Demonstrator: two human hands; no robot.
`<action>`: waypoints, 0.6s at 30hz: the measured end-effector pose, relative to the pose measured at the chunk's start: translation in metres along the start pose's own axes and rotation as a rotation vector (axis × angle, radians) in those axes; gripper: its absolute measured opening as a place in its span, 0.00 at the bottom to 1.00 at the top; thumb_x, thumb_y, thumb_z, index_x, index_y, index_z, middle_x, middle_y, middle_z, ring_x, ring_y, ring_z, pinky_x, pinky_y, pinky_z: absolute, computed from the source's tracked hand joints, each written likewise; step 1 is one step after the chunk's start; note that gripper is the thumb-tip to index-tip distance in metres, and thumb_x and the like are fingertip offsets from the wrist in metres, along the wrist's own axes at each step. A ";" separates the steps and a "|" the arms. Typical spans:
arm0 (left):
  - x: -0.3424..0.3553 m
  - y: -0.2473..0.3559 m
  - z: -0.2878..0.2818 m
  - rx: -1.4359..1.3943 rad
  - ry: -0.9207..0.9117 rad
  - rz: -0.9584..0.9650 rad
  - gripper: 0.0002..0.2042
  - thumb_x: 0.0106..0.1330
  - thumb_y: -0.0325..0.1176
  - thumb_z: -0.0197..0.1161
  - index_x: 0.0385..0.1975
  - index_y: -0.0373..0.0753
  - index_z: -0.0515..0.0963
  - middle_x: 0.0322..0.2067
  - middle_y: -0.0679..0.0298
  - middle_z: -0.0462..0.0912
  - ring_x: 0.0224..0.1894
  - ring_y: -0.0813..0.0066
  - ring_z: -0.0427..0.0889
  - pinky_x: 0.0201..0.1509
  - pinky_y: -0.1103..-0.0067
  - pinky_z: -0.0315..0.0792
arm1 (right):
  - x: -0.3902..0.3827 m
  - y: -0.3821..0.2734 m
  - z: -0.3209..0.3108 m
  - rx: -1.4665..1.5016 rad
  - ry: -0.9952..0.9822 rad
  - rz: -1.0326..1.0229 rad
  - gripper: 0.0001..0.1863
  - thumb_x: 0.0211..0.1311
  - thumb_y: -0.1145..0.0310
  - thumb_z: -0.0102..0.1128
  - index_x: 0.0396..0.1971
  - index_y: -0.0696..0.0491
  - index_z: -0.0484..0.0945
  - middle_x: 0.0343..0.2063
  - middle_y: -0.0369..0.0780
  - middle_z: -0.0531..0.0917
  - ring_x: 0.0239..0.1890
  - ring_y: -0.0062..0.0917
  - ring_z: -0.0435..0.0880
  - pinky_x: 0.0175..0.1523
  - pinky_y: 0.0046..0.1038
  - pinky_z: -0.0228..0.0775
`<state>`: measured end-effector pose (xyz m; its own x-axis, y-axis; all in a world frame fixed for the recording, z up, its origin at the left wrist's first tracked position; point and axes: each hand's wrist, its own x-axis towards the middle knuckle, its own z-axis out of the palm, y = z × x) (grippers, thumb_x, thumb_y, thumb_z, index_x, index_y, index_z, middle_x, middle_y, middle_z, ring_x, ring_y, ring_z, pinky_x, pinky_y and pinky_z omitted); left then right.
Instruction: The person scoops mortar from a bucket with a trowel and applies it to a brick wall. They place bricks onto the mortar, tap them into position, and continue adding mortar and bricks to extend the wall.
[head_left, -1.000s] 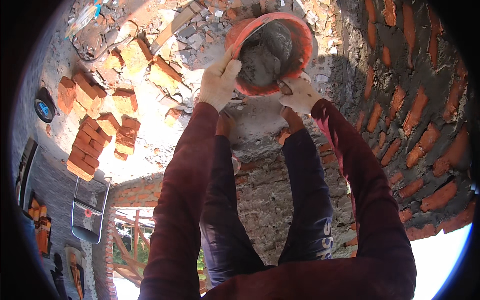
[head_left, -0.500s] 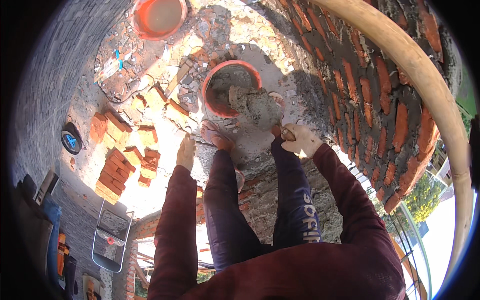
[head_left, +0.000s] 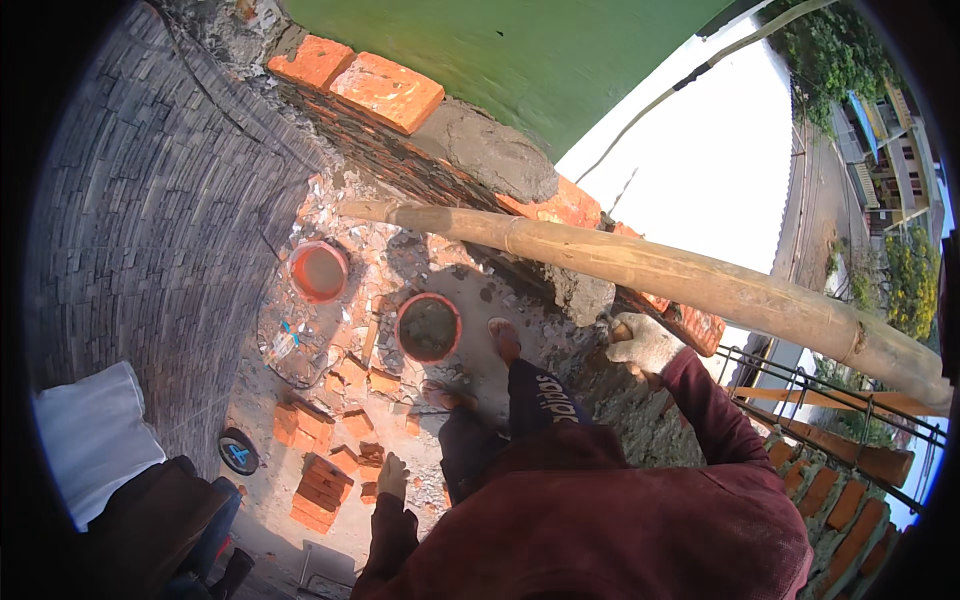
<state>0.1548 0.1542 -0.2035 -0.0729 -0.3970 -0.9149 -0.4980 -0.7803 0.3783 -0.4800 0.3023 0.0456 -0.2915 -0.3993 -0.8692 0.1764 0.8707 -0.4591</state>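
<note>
My right hand (head_left: 645, 345), in a pale glove, is closed around the handle of a trowel. Grey mortar (head_left: 583, 294) covers its blade, which is held up close to the brick wall, below a bamboo pole. Whether the blade touches the wall, I cannot tell. My left hand (head_left: 393, 478), also gloved, hangs low at my side with its fingers stretched out and nothing in them. Along the wall top lie a bed of mortar (head_left: 485, 155) and two orange bricks (head_left: 387, 90). An orange bucket (head_left: 459, 332) of mortar stands on the ground near my feet.
The bamboo pole (head_left: 640, 262) slants across in front of the wall. A second orange bucket (head_left: 292, 268) with murky liquid stands farther left. Stacked bricks (head_left: 322, 492) and loose ones lie on the rubble-strewn ground. A grey stone-clad wall (head_left: 150, 220) bounds the left; metal bars (head_left: 840, 395) are at right.
The mortar-laden trowel has risen in my right hand from the bucket to the wall. My view has swung up to the wall top; my left hand still hangs low.
</note>
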 end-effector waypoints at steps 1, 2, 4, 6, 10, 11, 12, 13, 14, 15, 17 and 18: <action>-0.007 0.005 0.003 -0.112 -0.064 -0.025 0.24 0.76 0.52 0.57 0.68 0.53 0.69 0.40 0.70 0.78 0.34 0.79 0.77 0.34 0.79 0.68 | -0.005 -0.013 -0.010 -0.016 0.041 -0.005 0.12 0.58 0.72 0.68 0.38 0.55 0.74 0.20 0.33 0.74 0.13 0.19 0.73 0.16 0.26 0.67; -0.012 0.008 0.013 -0.166 -0.045 -0.029 0.23 0.78 0.49 0.56 0.69 0.52 0.68 0.39 0.71 0.78 0.33 0.81 0.76 0.31 0.83 0.65 | -0.009 -0.026 -0.020 -0.035 0.079 -0.011 0.13 0.57 0.73 0.69 0.39 0.56 0.74 0.21 0.33 0.74 0.12 0.19 0.72 0.15 0.26 0.67; -0.024 0.025 0.035 -0.097 -0.078 -0.010 0.24 0.78 0.48 0.55 0.70 0.51 0.67 0.40 0.70 0.78 0.32 0.81 0.75 0.32 0.82 0.66 | 0.005 -0.012 -0.042 0.219 0.087 -0.125 0.21 0.64 0.67 0.66 0.54 0.58 0.75 0.31 0.39 0.83 0.23 0.23 0.83 0.27 0.28 0.78; -0.032 0.038 0.047 -0.055 -0.074 -0.002 0.25 0.78 0.49 0.56 0.71 0.50 0.66 0.41 0.70 0.78 0.34 0.80 0.76 0.34 0.80 0.68 | 0.061 0.035 -0.052 0.760 0.038 -0.273 0.24 0.68 0.65 0.63 0.60 0.58 0.72 0.36 0.40 0.84 0.31 0.25 0.86 0.35 0.30 0.81; -0.074 0.073 0.073 -0.070 -0.039 0.038 0.32 0.76 0.45 0.59 0.75 0.37 0.60 0.42 0.69 0.76 0.36 0.82 0.75 0.35 0.85 0.66 | 0.139 0.045 -0.041 1.041 0.021 -0.468 0.23 0.73 0.63 0.59 0.63 0.57 0.71 0.39 0.39 0.84 0.39 0.26 0.86 0.43 0.31 0.82; -0.077 0.078 0.074 -0.077 -0.058 0.037 0.33 0.76 0.45 0.60 0.76 0.38 0.60 0.41 0.69 0.76 0.37 0.82 0.76 0.34 0.85 0.66 | 0.150 0.043 -0.035 1.077 0.034 -0.508 0.23 0.74 0.63 0.58 0.63 0.57 0.71 0.39 0.38 0.84 0.40 0.26 0.86 0.45 0.31 0.82; -0.082 0.082 0.074 -0.062 -0.033 0.034 0.33 0.77 0.45 0.60 0.76 0.38 0.60 0.41 0.69 0.76 0.37 0.82 0.76 0.35 0.85 0.66 | 0.158 0.042 -0.029 1.114 0.048 -0.549 0.22 0.75 0.63 0.57 0.63 0.56 0.71 0.40 0.38 0.84 0.42 0.26 0.86 0.46 0.31 0.82; -0.090 0.087 0.077 -0.052 -0.007 0.031 0.32 0.77 0.46 0.60 0.76 0.39 0.60 0.42 0.69 0.77 0.37 0.82 0.76 0.35 0.85 0.66 | 0.155 0.040 -0.026 1.124 0.071 -0.554 0.21 0.75 0.63 0.57 0.62 0.56 0.72 0.41 0.38 0.84 0.43 0.26 0.86 0.47 0.31 0.81; -0.096 0.091 0.079 -0.041 0.018 0.029 0.32 0.77 0.46 0.60 0.76 0.39 0.60 0.42 0.69 0.77 0.38 0.82 0.76 0.35 0.85 0.67 | 0.153 0.037 -0.023 1.136 0.093 -0.562 0.20 0.76 0.63 0.56 0.61 0.55 0.73 0.42 0.37 0.84 0.44 0.26 0.86 0.49 0.31 0.81; -0.084 0.076 0.056 -0.061 -0.101 0.060 0.32 0.77 0.47 0.59 0.76 0.42 0.61 0.43 0.69 0.77 0.38 0.81 0.77 0.35 0.84 0.67 | 0.143 0.041 -0.019 1.128 0.126 -0.534 0.19 0.75 0.63 0.57 0.60 0.55 0.74 0.43 0.38 0.85 0.45 0.27 0.86 0.49 0.31 0.80; -0.092 0.082 0.065 -0.069 -0.024 0.039 0.32 0.77 0.48 0.59 0.76 0.42 0.61 0.44 0.68 0.78 0.38 0.81 0.77 0.35 0.84 0.67 | 0.107 0.032 -0.019 1.094 0.194 -0.493 0.17 0.75 0.62 0.58 0.57 0.54 0.77 0.46 0.38 0.85 0.47 0.28 0.85 0.51 0.31 0.79; -0.097 0.087 0.070 -0.069 0.013 0.029 0.31 0.77 0.48 0.59 0.75 0.43 0.62 0.45 0.68 0.78 0.38 0.81 0.77 0.35 0.84 0.67 | 0.090 0.028 -0.021 1.079 0.231 -0.471 0.16 0.75 0.62 0.58 0.56 0.54 0.79 0.48 0.38 0.85 0.48 0.28 0.85 0.52 0.31 0.78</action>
<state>0.0579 0.1587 -0.0913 -0.0753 -0.4256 -0.9018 -0.4350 -0.7997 0.4138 -0.5210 0.2965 -0.0419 -0.6813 -0.4572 -0.5716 0.6719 -0.0809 -0.7362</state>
